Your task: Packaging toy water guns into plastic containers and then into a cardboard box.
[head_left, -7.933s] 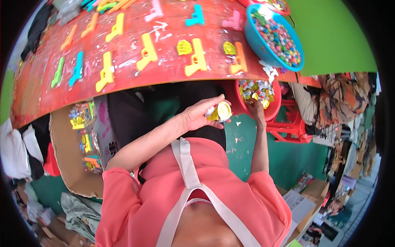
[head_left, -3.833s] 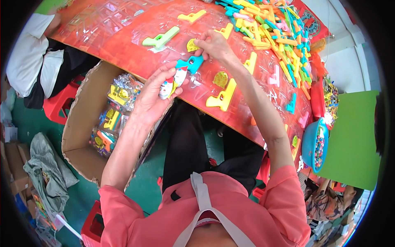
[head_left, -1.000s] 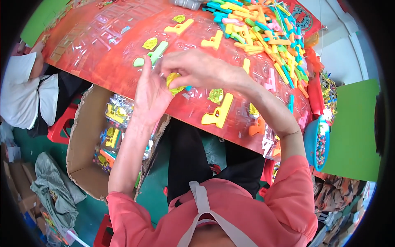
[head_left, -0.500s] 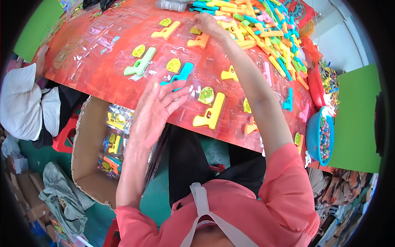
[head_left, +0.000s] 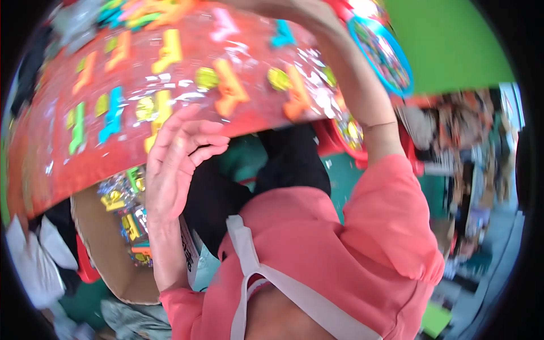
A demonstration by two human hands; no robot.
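My left hand [head_left: 184, 153] is raised at the table's near edge, palm turned inward, fingers loosely bent and apart, holding nothing. A yellow toy gun [head_left: 161, 110] lies just beyond its fingertips, beside a yellow round piece [head_left: 145, 107]. My right arm reaches over the table. The blurred right hand [head_left: 272, 5] is cut by the upper edge, so its fingers and anything in them are hidden. Between the hands, an orange toy gun [head_left: 230, 90] lies by another yellow round piece [head_left: 207, 78] in clear plastic packaging. A second orange toy gun [head_left: 297, 96] lies to its right.
More toy guns lie in rows on the red table [head_left: 51, 175], with a heaped pile [head_left: 158, 12] at the far left. A blue-rimmed basin [head_left: 381, 56] of small colourful pieces stands right. Below the table's left edge is an open cardboard box [head_left: 93, 238] holding filled packs.
The whole view has swung round, with the pile now farther left and the picture blurred. My right hand has left the yellow piece near the pile. The left hand stays open.
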